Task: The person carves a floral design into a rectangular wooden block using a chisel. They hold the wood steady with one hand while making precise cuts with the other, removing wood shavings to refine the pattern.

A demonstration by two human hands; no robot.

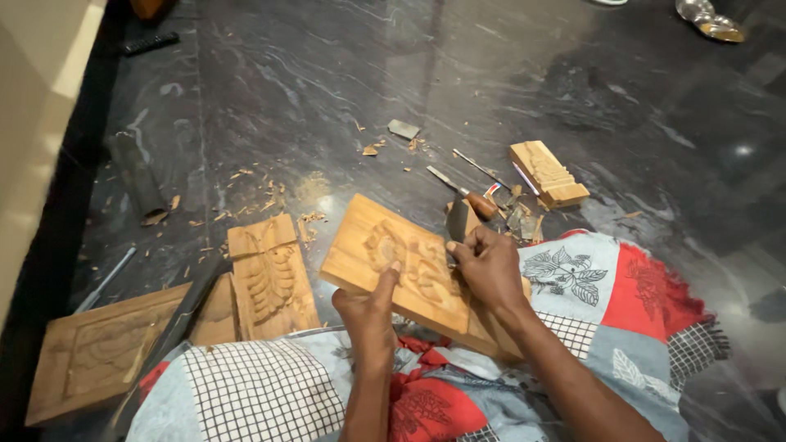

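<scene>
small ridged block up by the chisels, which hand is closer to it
Right. The right hand is just below and left of the small ridged block; the left hand lies farther left.

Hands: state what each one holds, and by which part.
Left hand steadies the carved panel by its near edge. Right hand grips a chisel by its lower shaft.
</scene>
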